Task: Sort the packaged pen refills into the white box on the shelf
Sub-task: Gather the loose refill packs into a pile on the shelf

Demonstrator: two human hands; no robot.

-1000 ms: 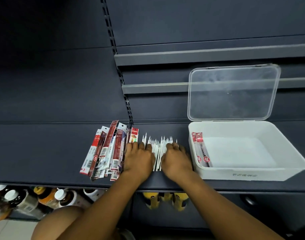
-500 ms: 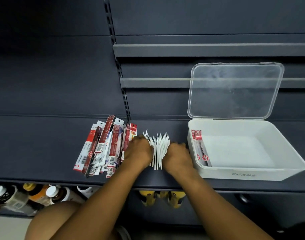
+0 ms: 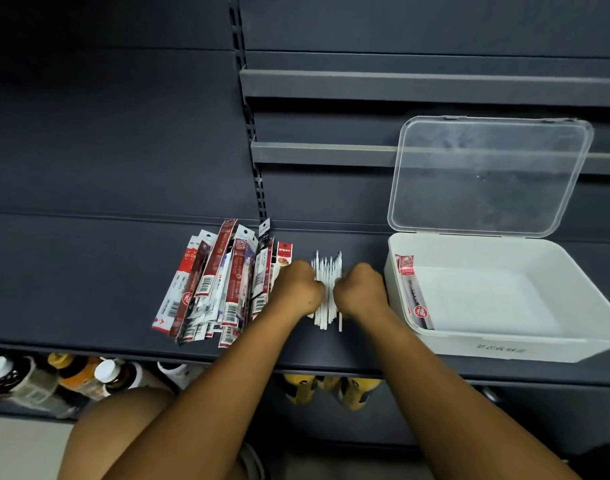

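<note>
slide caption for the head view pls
Left hand and right hand grip loose white refills on the shelf, packaged refills at left, open white box at right.

Shelf point(image 3: 89, 271), back-panel rails point(image 3: 400, 84) and slotted upright point(image 3: 251, 133): what looks like sheet metal under a smooth, matt dark-grey coat. White box point(image 3: 504, 348) at the shelf's right end: smooth, opaque plastic with a dull satin sheen, its raised lid point(image 3: 487, 174) of clear plastic, faintly hazed; the packaged pen refills point(image 3: 224, 289) near the shelf's front edge, and the single pack point(image 3: 414, 292) inside the box, are sleeved in glossy printed film. Loose refill tubes point(image 3: 326, 282): thin, smooth white plastic, matt; the bottles point(image 3: 106, 375) below the shelf carry smooth white caps.
</note>
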